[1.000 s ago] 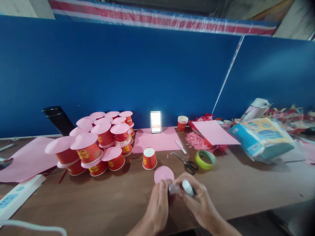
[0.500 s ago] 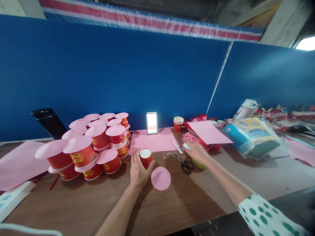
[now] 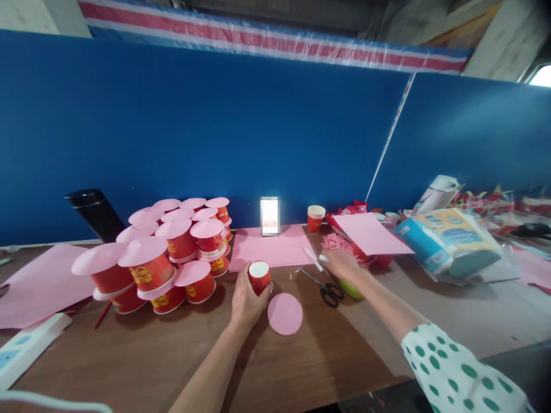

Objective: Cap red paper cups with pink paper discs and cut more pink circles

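My left hand is wrapped round an upside-down red paper cup on the brown table. A pink paper disc lies flat just right of that hand. My right hand reaches out to the right, closed on a small white glue stick, above a green tape roll and beside black scissors.
A pile of red cups topped with pink discs stands at the left. Pink sheets lie at the back, with a stack of cups, a phone, a black flask, a blue paper pack and a white power strip.
A second ago both hands were together near the table's front on the glue stick. My left hand then took the cup; my right hand reached out over the tape roll.
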`<state>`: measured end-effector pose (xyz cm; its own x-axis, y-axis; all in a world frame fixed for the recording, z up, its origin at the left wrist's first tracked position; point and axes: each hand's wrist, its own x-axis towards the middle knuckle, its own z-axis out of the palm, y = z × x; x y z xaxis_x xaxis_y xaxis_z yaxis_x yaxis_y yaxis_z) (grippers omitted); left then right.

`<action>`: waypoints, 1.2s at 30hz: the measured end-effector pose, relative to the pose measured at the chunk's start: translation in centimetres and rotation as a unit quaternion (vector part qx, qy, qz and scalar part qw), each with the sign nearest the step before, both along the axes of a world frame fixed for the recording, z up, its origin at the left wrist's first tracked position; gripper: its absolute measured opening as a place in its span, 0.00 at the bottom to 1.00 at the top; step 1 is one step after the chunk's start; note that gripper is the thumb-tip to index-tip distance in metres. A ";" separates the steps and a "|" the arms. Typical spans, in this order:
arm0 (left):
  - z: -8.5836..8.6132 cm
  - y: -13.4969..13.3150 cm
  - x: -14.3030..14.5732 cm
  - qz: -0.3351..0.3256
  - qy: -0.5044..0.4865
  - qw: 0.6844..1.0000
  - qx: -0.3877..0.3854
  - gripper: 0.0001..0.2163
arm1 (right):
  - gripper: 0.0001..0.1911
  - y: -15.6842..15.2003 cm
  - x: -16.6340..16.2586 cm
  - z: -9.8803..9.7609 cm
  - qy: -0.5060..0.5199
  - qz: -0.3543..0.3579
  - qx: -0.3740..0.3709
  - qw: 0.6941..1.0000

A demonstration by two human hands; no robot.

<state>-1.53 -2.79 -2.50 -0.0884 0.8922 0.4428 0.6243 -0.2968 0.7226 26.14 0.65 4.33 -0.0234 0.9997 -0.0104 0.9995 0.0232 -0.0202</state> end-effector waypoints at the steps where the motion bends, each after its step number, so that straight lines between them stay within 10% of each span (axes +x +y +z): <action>1: 0.0 0.0 0.0 0.002 -0.001 1.000 -0.001 0.33 | 0.10 0.0 0.0 0.0 -0.002 -0.001 0.000 1.000; 14: 0.3 0.0 0.0 0.001 -0.028 0.999 -0.033 0.30 | 0.17 -1.8 -0.5 1.0 0.116 0.010 0.137 0.984; 25: 0.7 -0.2 0.2 -0.020 -0.028 0.999 0.006 0.28 | 0.13 -3.2 -9.7 -3.3 0.378 0.073 0.231 0.893; 36: 0.8 0.1 0.4 -0.080 -0.042 0.996 0.016 0.29 | 0.15 -3.1 -9.6 -4.9 0.410 0.128 0.260 0.865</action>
<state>-1.15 -2.68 -1.68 0.0156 0.8834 0.4683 0.5055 -0.4111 0.7586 16.52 -2.45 -0.60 -0.0314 0.8250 0.5643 0.6143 0.4612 -0.6402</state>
